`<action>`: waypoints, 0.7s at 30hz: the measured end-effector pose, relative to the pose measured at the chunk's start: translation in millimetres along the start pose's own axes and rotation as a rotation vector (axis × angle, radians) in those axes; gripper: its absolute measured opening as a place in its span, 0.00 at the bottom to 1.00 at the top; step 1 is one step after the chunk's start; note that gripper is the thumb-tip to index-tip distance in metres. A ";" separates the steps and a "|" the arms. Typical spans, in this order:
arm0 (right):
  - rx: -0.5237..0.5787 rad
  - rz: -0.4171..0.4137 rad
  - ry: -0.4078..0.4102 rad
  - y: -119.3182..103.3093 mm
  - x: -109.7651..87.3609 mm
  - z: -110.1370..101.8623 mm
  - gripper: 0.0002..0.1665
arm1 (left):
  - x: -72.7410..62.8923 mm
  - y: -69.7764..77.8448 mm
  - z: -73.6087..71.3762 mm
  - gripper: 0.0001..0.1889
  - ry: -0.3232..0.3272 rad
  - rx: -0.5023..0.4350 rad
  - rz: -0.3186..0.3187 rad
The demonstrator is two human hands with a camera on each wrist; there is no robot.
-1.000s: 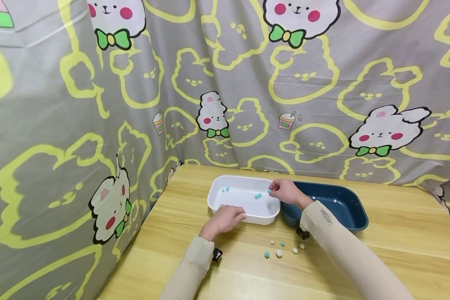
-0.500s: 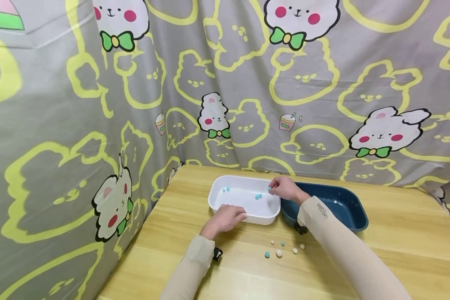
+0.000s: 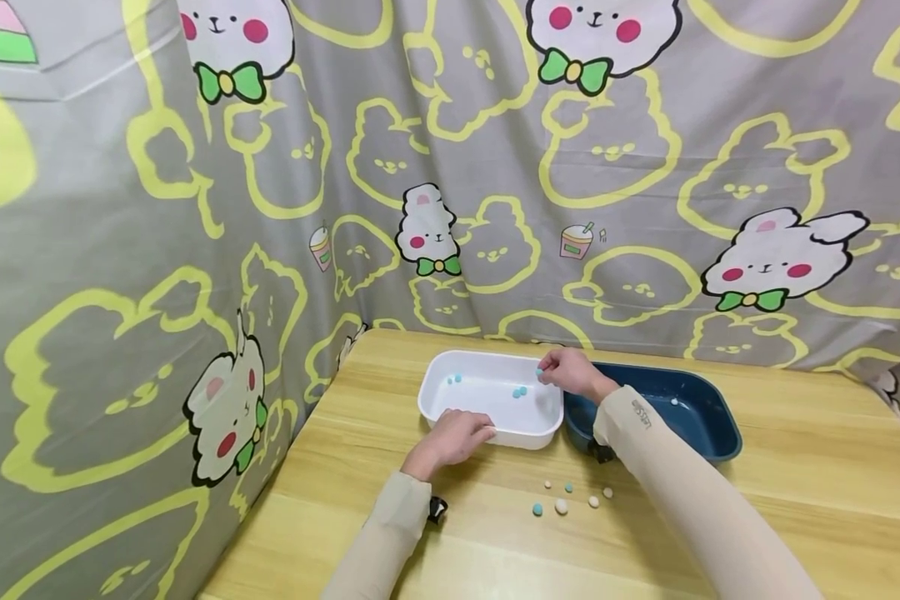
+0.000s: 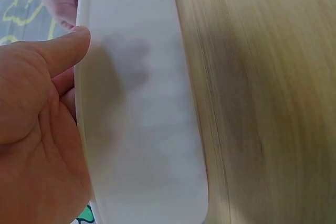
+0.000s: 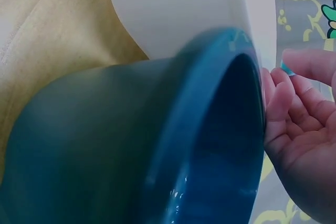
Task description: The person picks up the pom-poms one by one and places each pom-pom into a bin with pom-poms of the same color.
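Observation:
My left hand [image 3: 456,435] grips the near rim of a white plastic basin [image 3: 528,439]. In the left wrist view the thumb [image 4: 71,51] lies over the rim, and the other fingers show as a shadow through the wall. Thumb and finger of my right hand [image 3: 572,372] pinch a small light-blue ball [image 5: 286,67] above the basin's right end. Several blue balls lie inside it, including a pair [image 3: 520,392] at mid-right and another pair [image 3: 454,379] at far left.
A dark blue basin [image 3: 708,417] stands right beside the white one, under my right forearm, with a white ball [image 3: 674,402] inside. On the wooden table [image 3: 495,550] in front lie several loose balls, blue [image 3: 537,509] and white [image 3: 562,506]. A patterned curtain [image 3: 495,167] hangs behind.
My right hand has risen slightly with the blue ball still pinched, and its sleeve has shifted up a little. My left hand stays at the rim.

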State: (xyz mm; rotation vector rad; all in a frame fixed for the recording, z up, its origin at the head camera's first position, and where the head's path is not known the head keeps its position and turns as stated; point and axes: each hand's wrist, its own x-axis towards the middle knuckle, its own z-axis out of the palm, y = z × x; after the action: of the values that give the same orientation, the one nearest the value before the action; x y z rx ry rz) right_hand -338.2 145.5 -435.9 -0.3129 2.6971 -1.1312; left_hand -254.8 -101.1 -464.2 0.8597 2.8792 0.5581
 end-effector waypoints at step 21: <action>-0.009 0.023 0.002 -1.9 7.9 0.4 0.11 | -0.5 -0.1 -0.3 0.12 -0.005 -0.006 -0.009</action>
State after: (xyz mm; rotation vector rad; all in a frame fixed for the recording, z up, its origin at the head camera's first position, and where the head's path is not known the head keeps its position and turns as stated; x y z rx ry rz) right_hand -345.4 141.8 -435.7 -0.2816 2.7007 -1.1140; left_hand -254.5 -101.5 -464.0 0.8457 2.8734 0.5626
